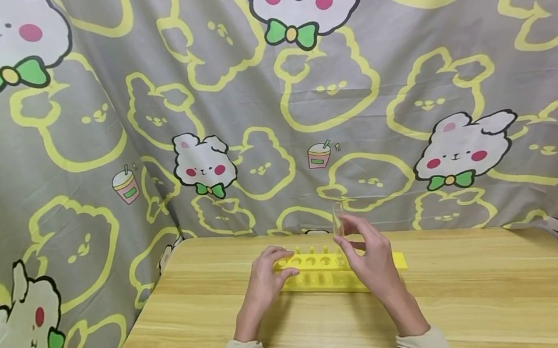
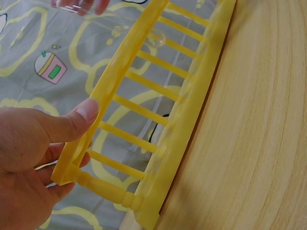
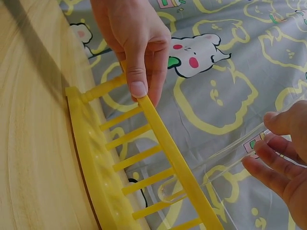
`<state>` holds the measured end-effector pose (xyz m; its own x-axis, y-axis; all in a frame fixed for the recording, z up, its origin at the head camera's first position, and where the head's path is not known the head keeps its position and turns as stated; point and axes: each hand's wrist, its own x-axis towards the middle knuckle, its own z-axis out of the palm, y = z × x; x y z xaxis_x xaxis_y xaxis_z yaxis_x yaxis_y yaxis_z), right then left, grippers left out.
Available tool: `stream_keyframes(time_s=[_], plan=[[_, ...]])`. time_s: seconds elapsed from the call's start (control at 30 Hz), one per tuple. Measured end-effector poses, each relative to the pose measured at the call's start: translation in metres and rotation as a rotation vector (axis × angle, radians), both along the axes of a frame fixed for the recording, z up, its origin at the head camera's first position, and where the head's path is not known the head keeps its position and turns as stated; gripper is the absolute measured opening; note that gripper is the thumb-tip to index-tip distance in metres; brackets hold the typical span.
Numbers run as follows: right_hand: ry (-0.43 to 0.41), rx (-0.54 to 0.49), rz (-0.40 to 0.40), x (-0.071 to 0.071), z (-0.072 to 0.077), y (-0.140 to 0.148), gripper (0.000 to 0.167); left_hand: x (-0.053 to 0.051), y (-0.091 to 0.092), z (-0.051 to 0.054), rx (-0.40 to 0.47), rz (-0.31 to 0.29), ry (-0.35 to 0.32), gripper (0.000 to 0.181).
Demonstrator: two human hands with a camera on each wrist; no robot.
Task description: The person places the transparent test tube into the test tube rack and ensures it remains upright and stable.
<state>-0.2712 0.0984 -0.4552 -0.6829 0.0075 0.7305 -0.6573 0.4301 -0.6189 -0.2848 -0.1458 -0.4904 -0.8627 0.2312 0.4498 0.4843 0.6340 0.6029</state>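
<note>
A yellow test tube rack (image 1: 320,282) stands upright on the wooden table. At its left end my left hand (image 1: 266,275) grips the top bar, thumb on the near side and fingers behind. My right hand (image 1: 375,258) pinches a clear test tube (image 1: 338,216) near its upper part, toward the rack's right side. In the right wrist view the rounded bottom of the test tube (image 3: 170,189) has passed through a hole in the top bar and sits between the bars, above the base. The left wrist view shows my left thumb (image 2: 87,111) pressed on the bar.
The wooden table (image 1: 484,288) extends on both sides and in front of the rack. Behind it hangs a grey curtain (image 1: 249,107) with rabbit prints, which also runs along the left side. Short yellow pegs (image 1: 312,250) rise along the rack's back.
</note>
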Motion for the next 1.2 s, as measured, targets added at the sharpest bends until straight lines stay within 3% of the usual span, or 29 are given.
stream_keyframes(time_s=[1.2], plan=[[-0.066,0.020,-0.002,0.0012,-0.0015,0.0010,0.044,-0.0019,0.0008,-0.0016,-0.007,0.013,-0.003,0.037]])
